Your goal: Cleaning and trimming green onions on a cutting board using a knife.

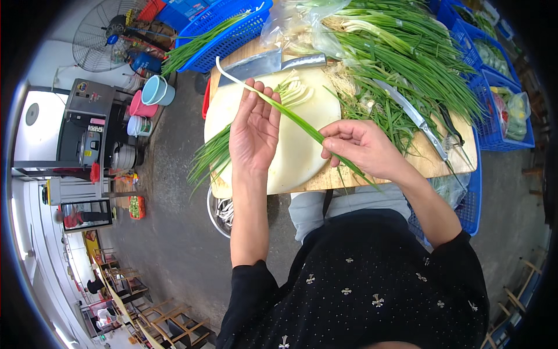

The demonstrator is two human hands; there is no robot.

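Observation:
A single spring onion stretches slantwise between my hands above a round, pale cutting board. My left hand is palm up, with the stalk's white end lying across its fingers beside the thumb. My right hand pinches the green leaf part between thumb and fingers. Trimmed spring onions lie on the board, their green ends spreading past its left edge, partly hidden behind my left hand. A cleaver rests at the board's far side.
A large heap of spring onions covers the wooden table's far right. A long knife lies by loose trimmings. Blue crates stand around the table. A metal bowl sits below its left edge.

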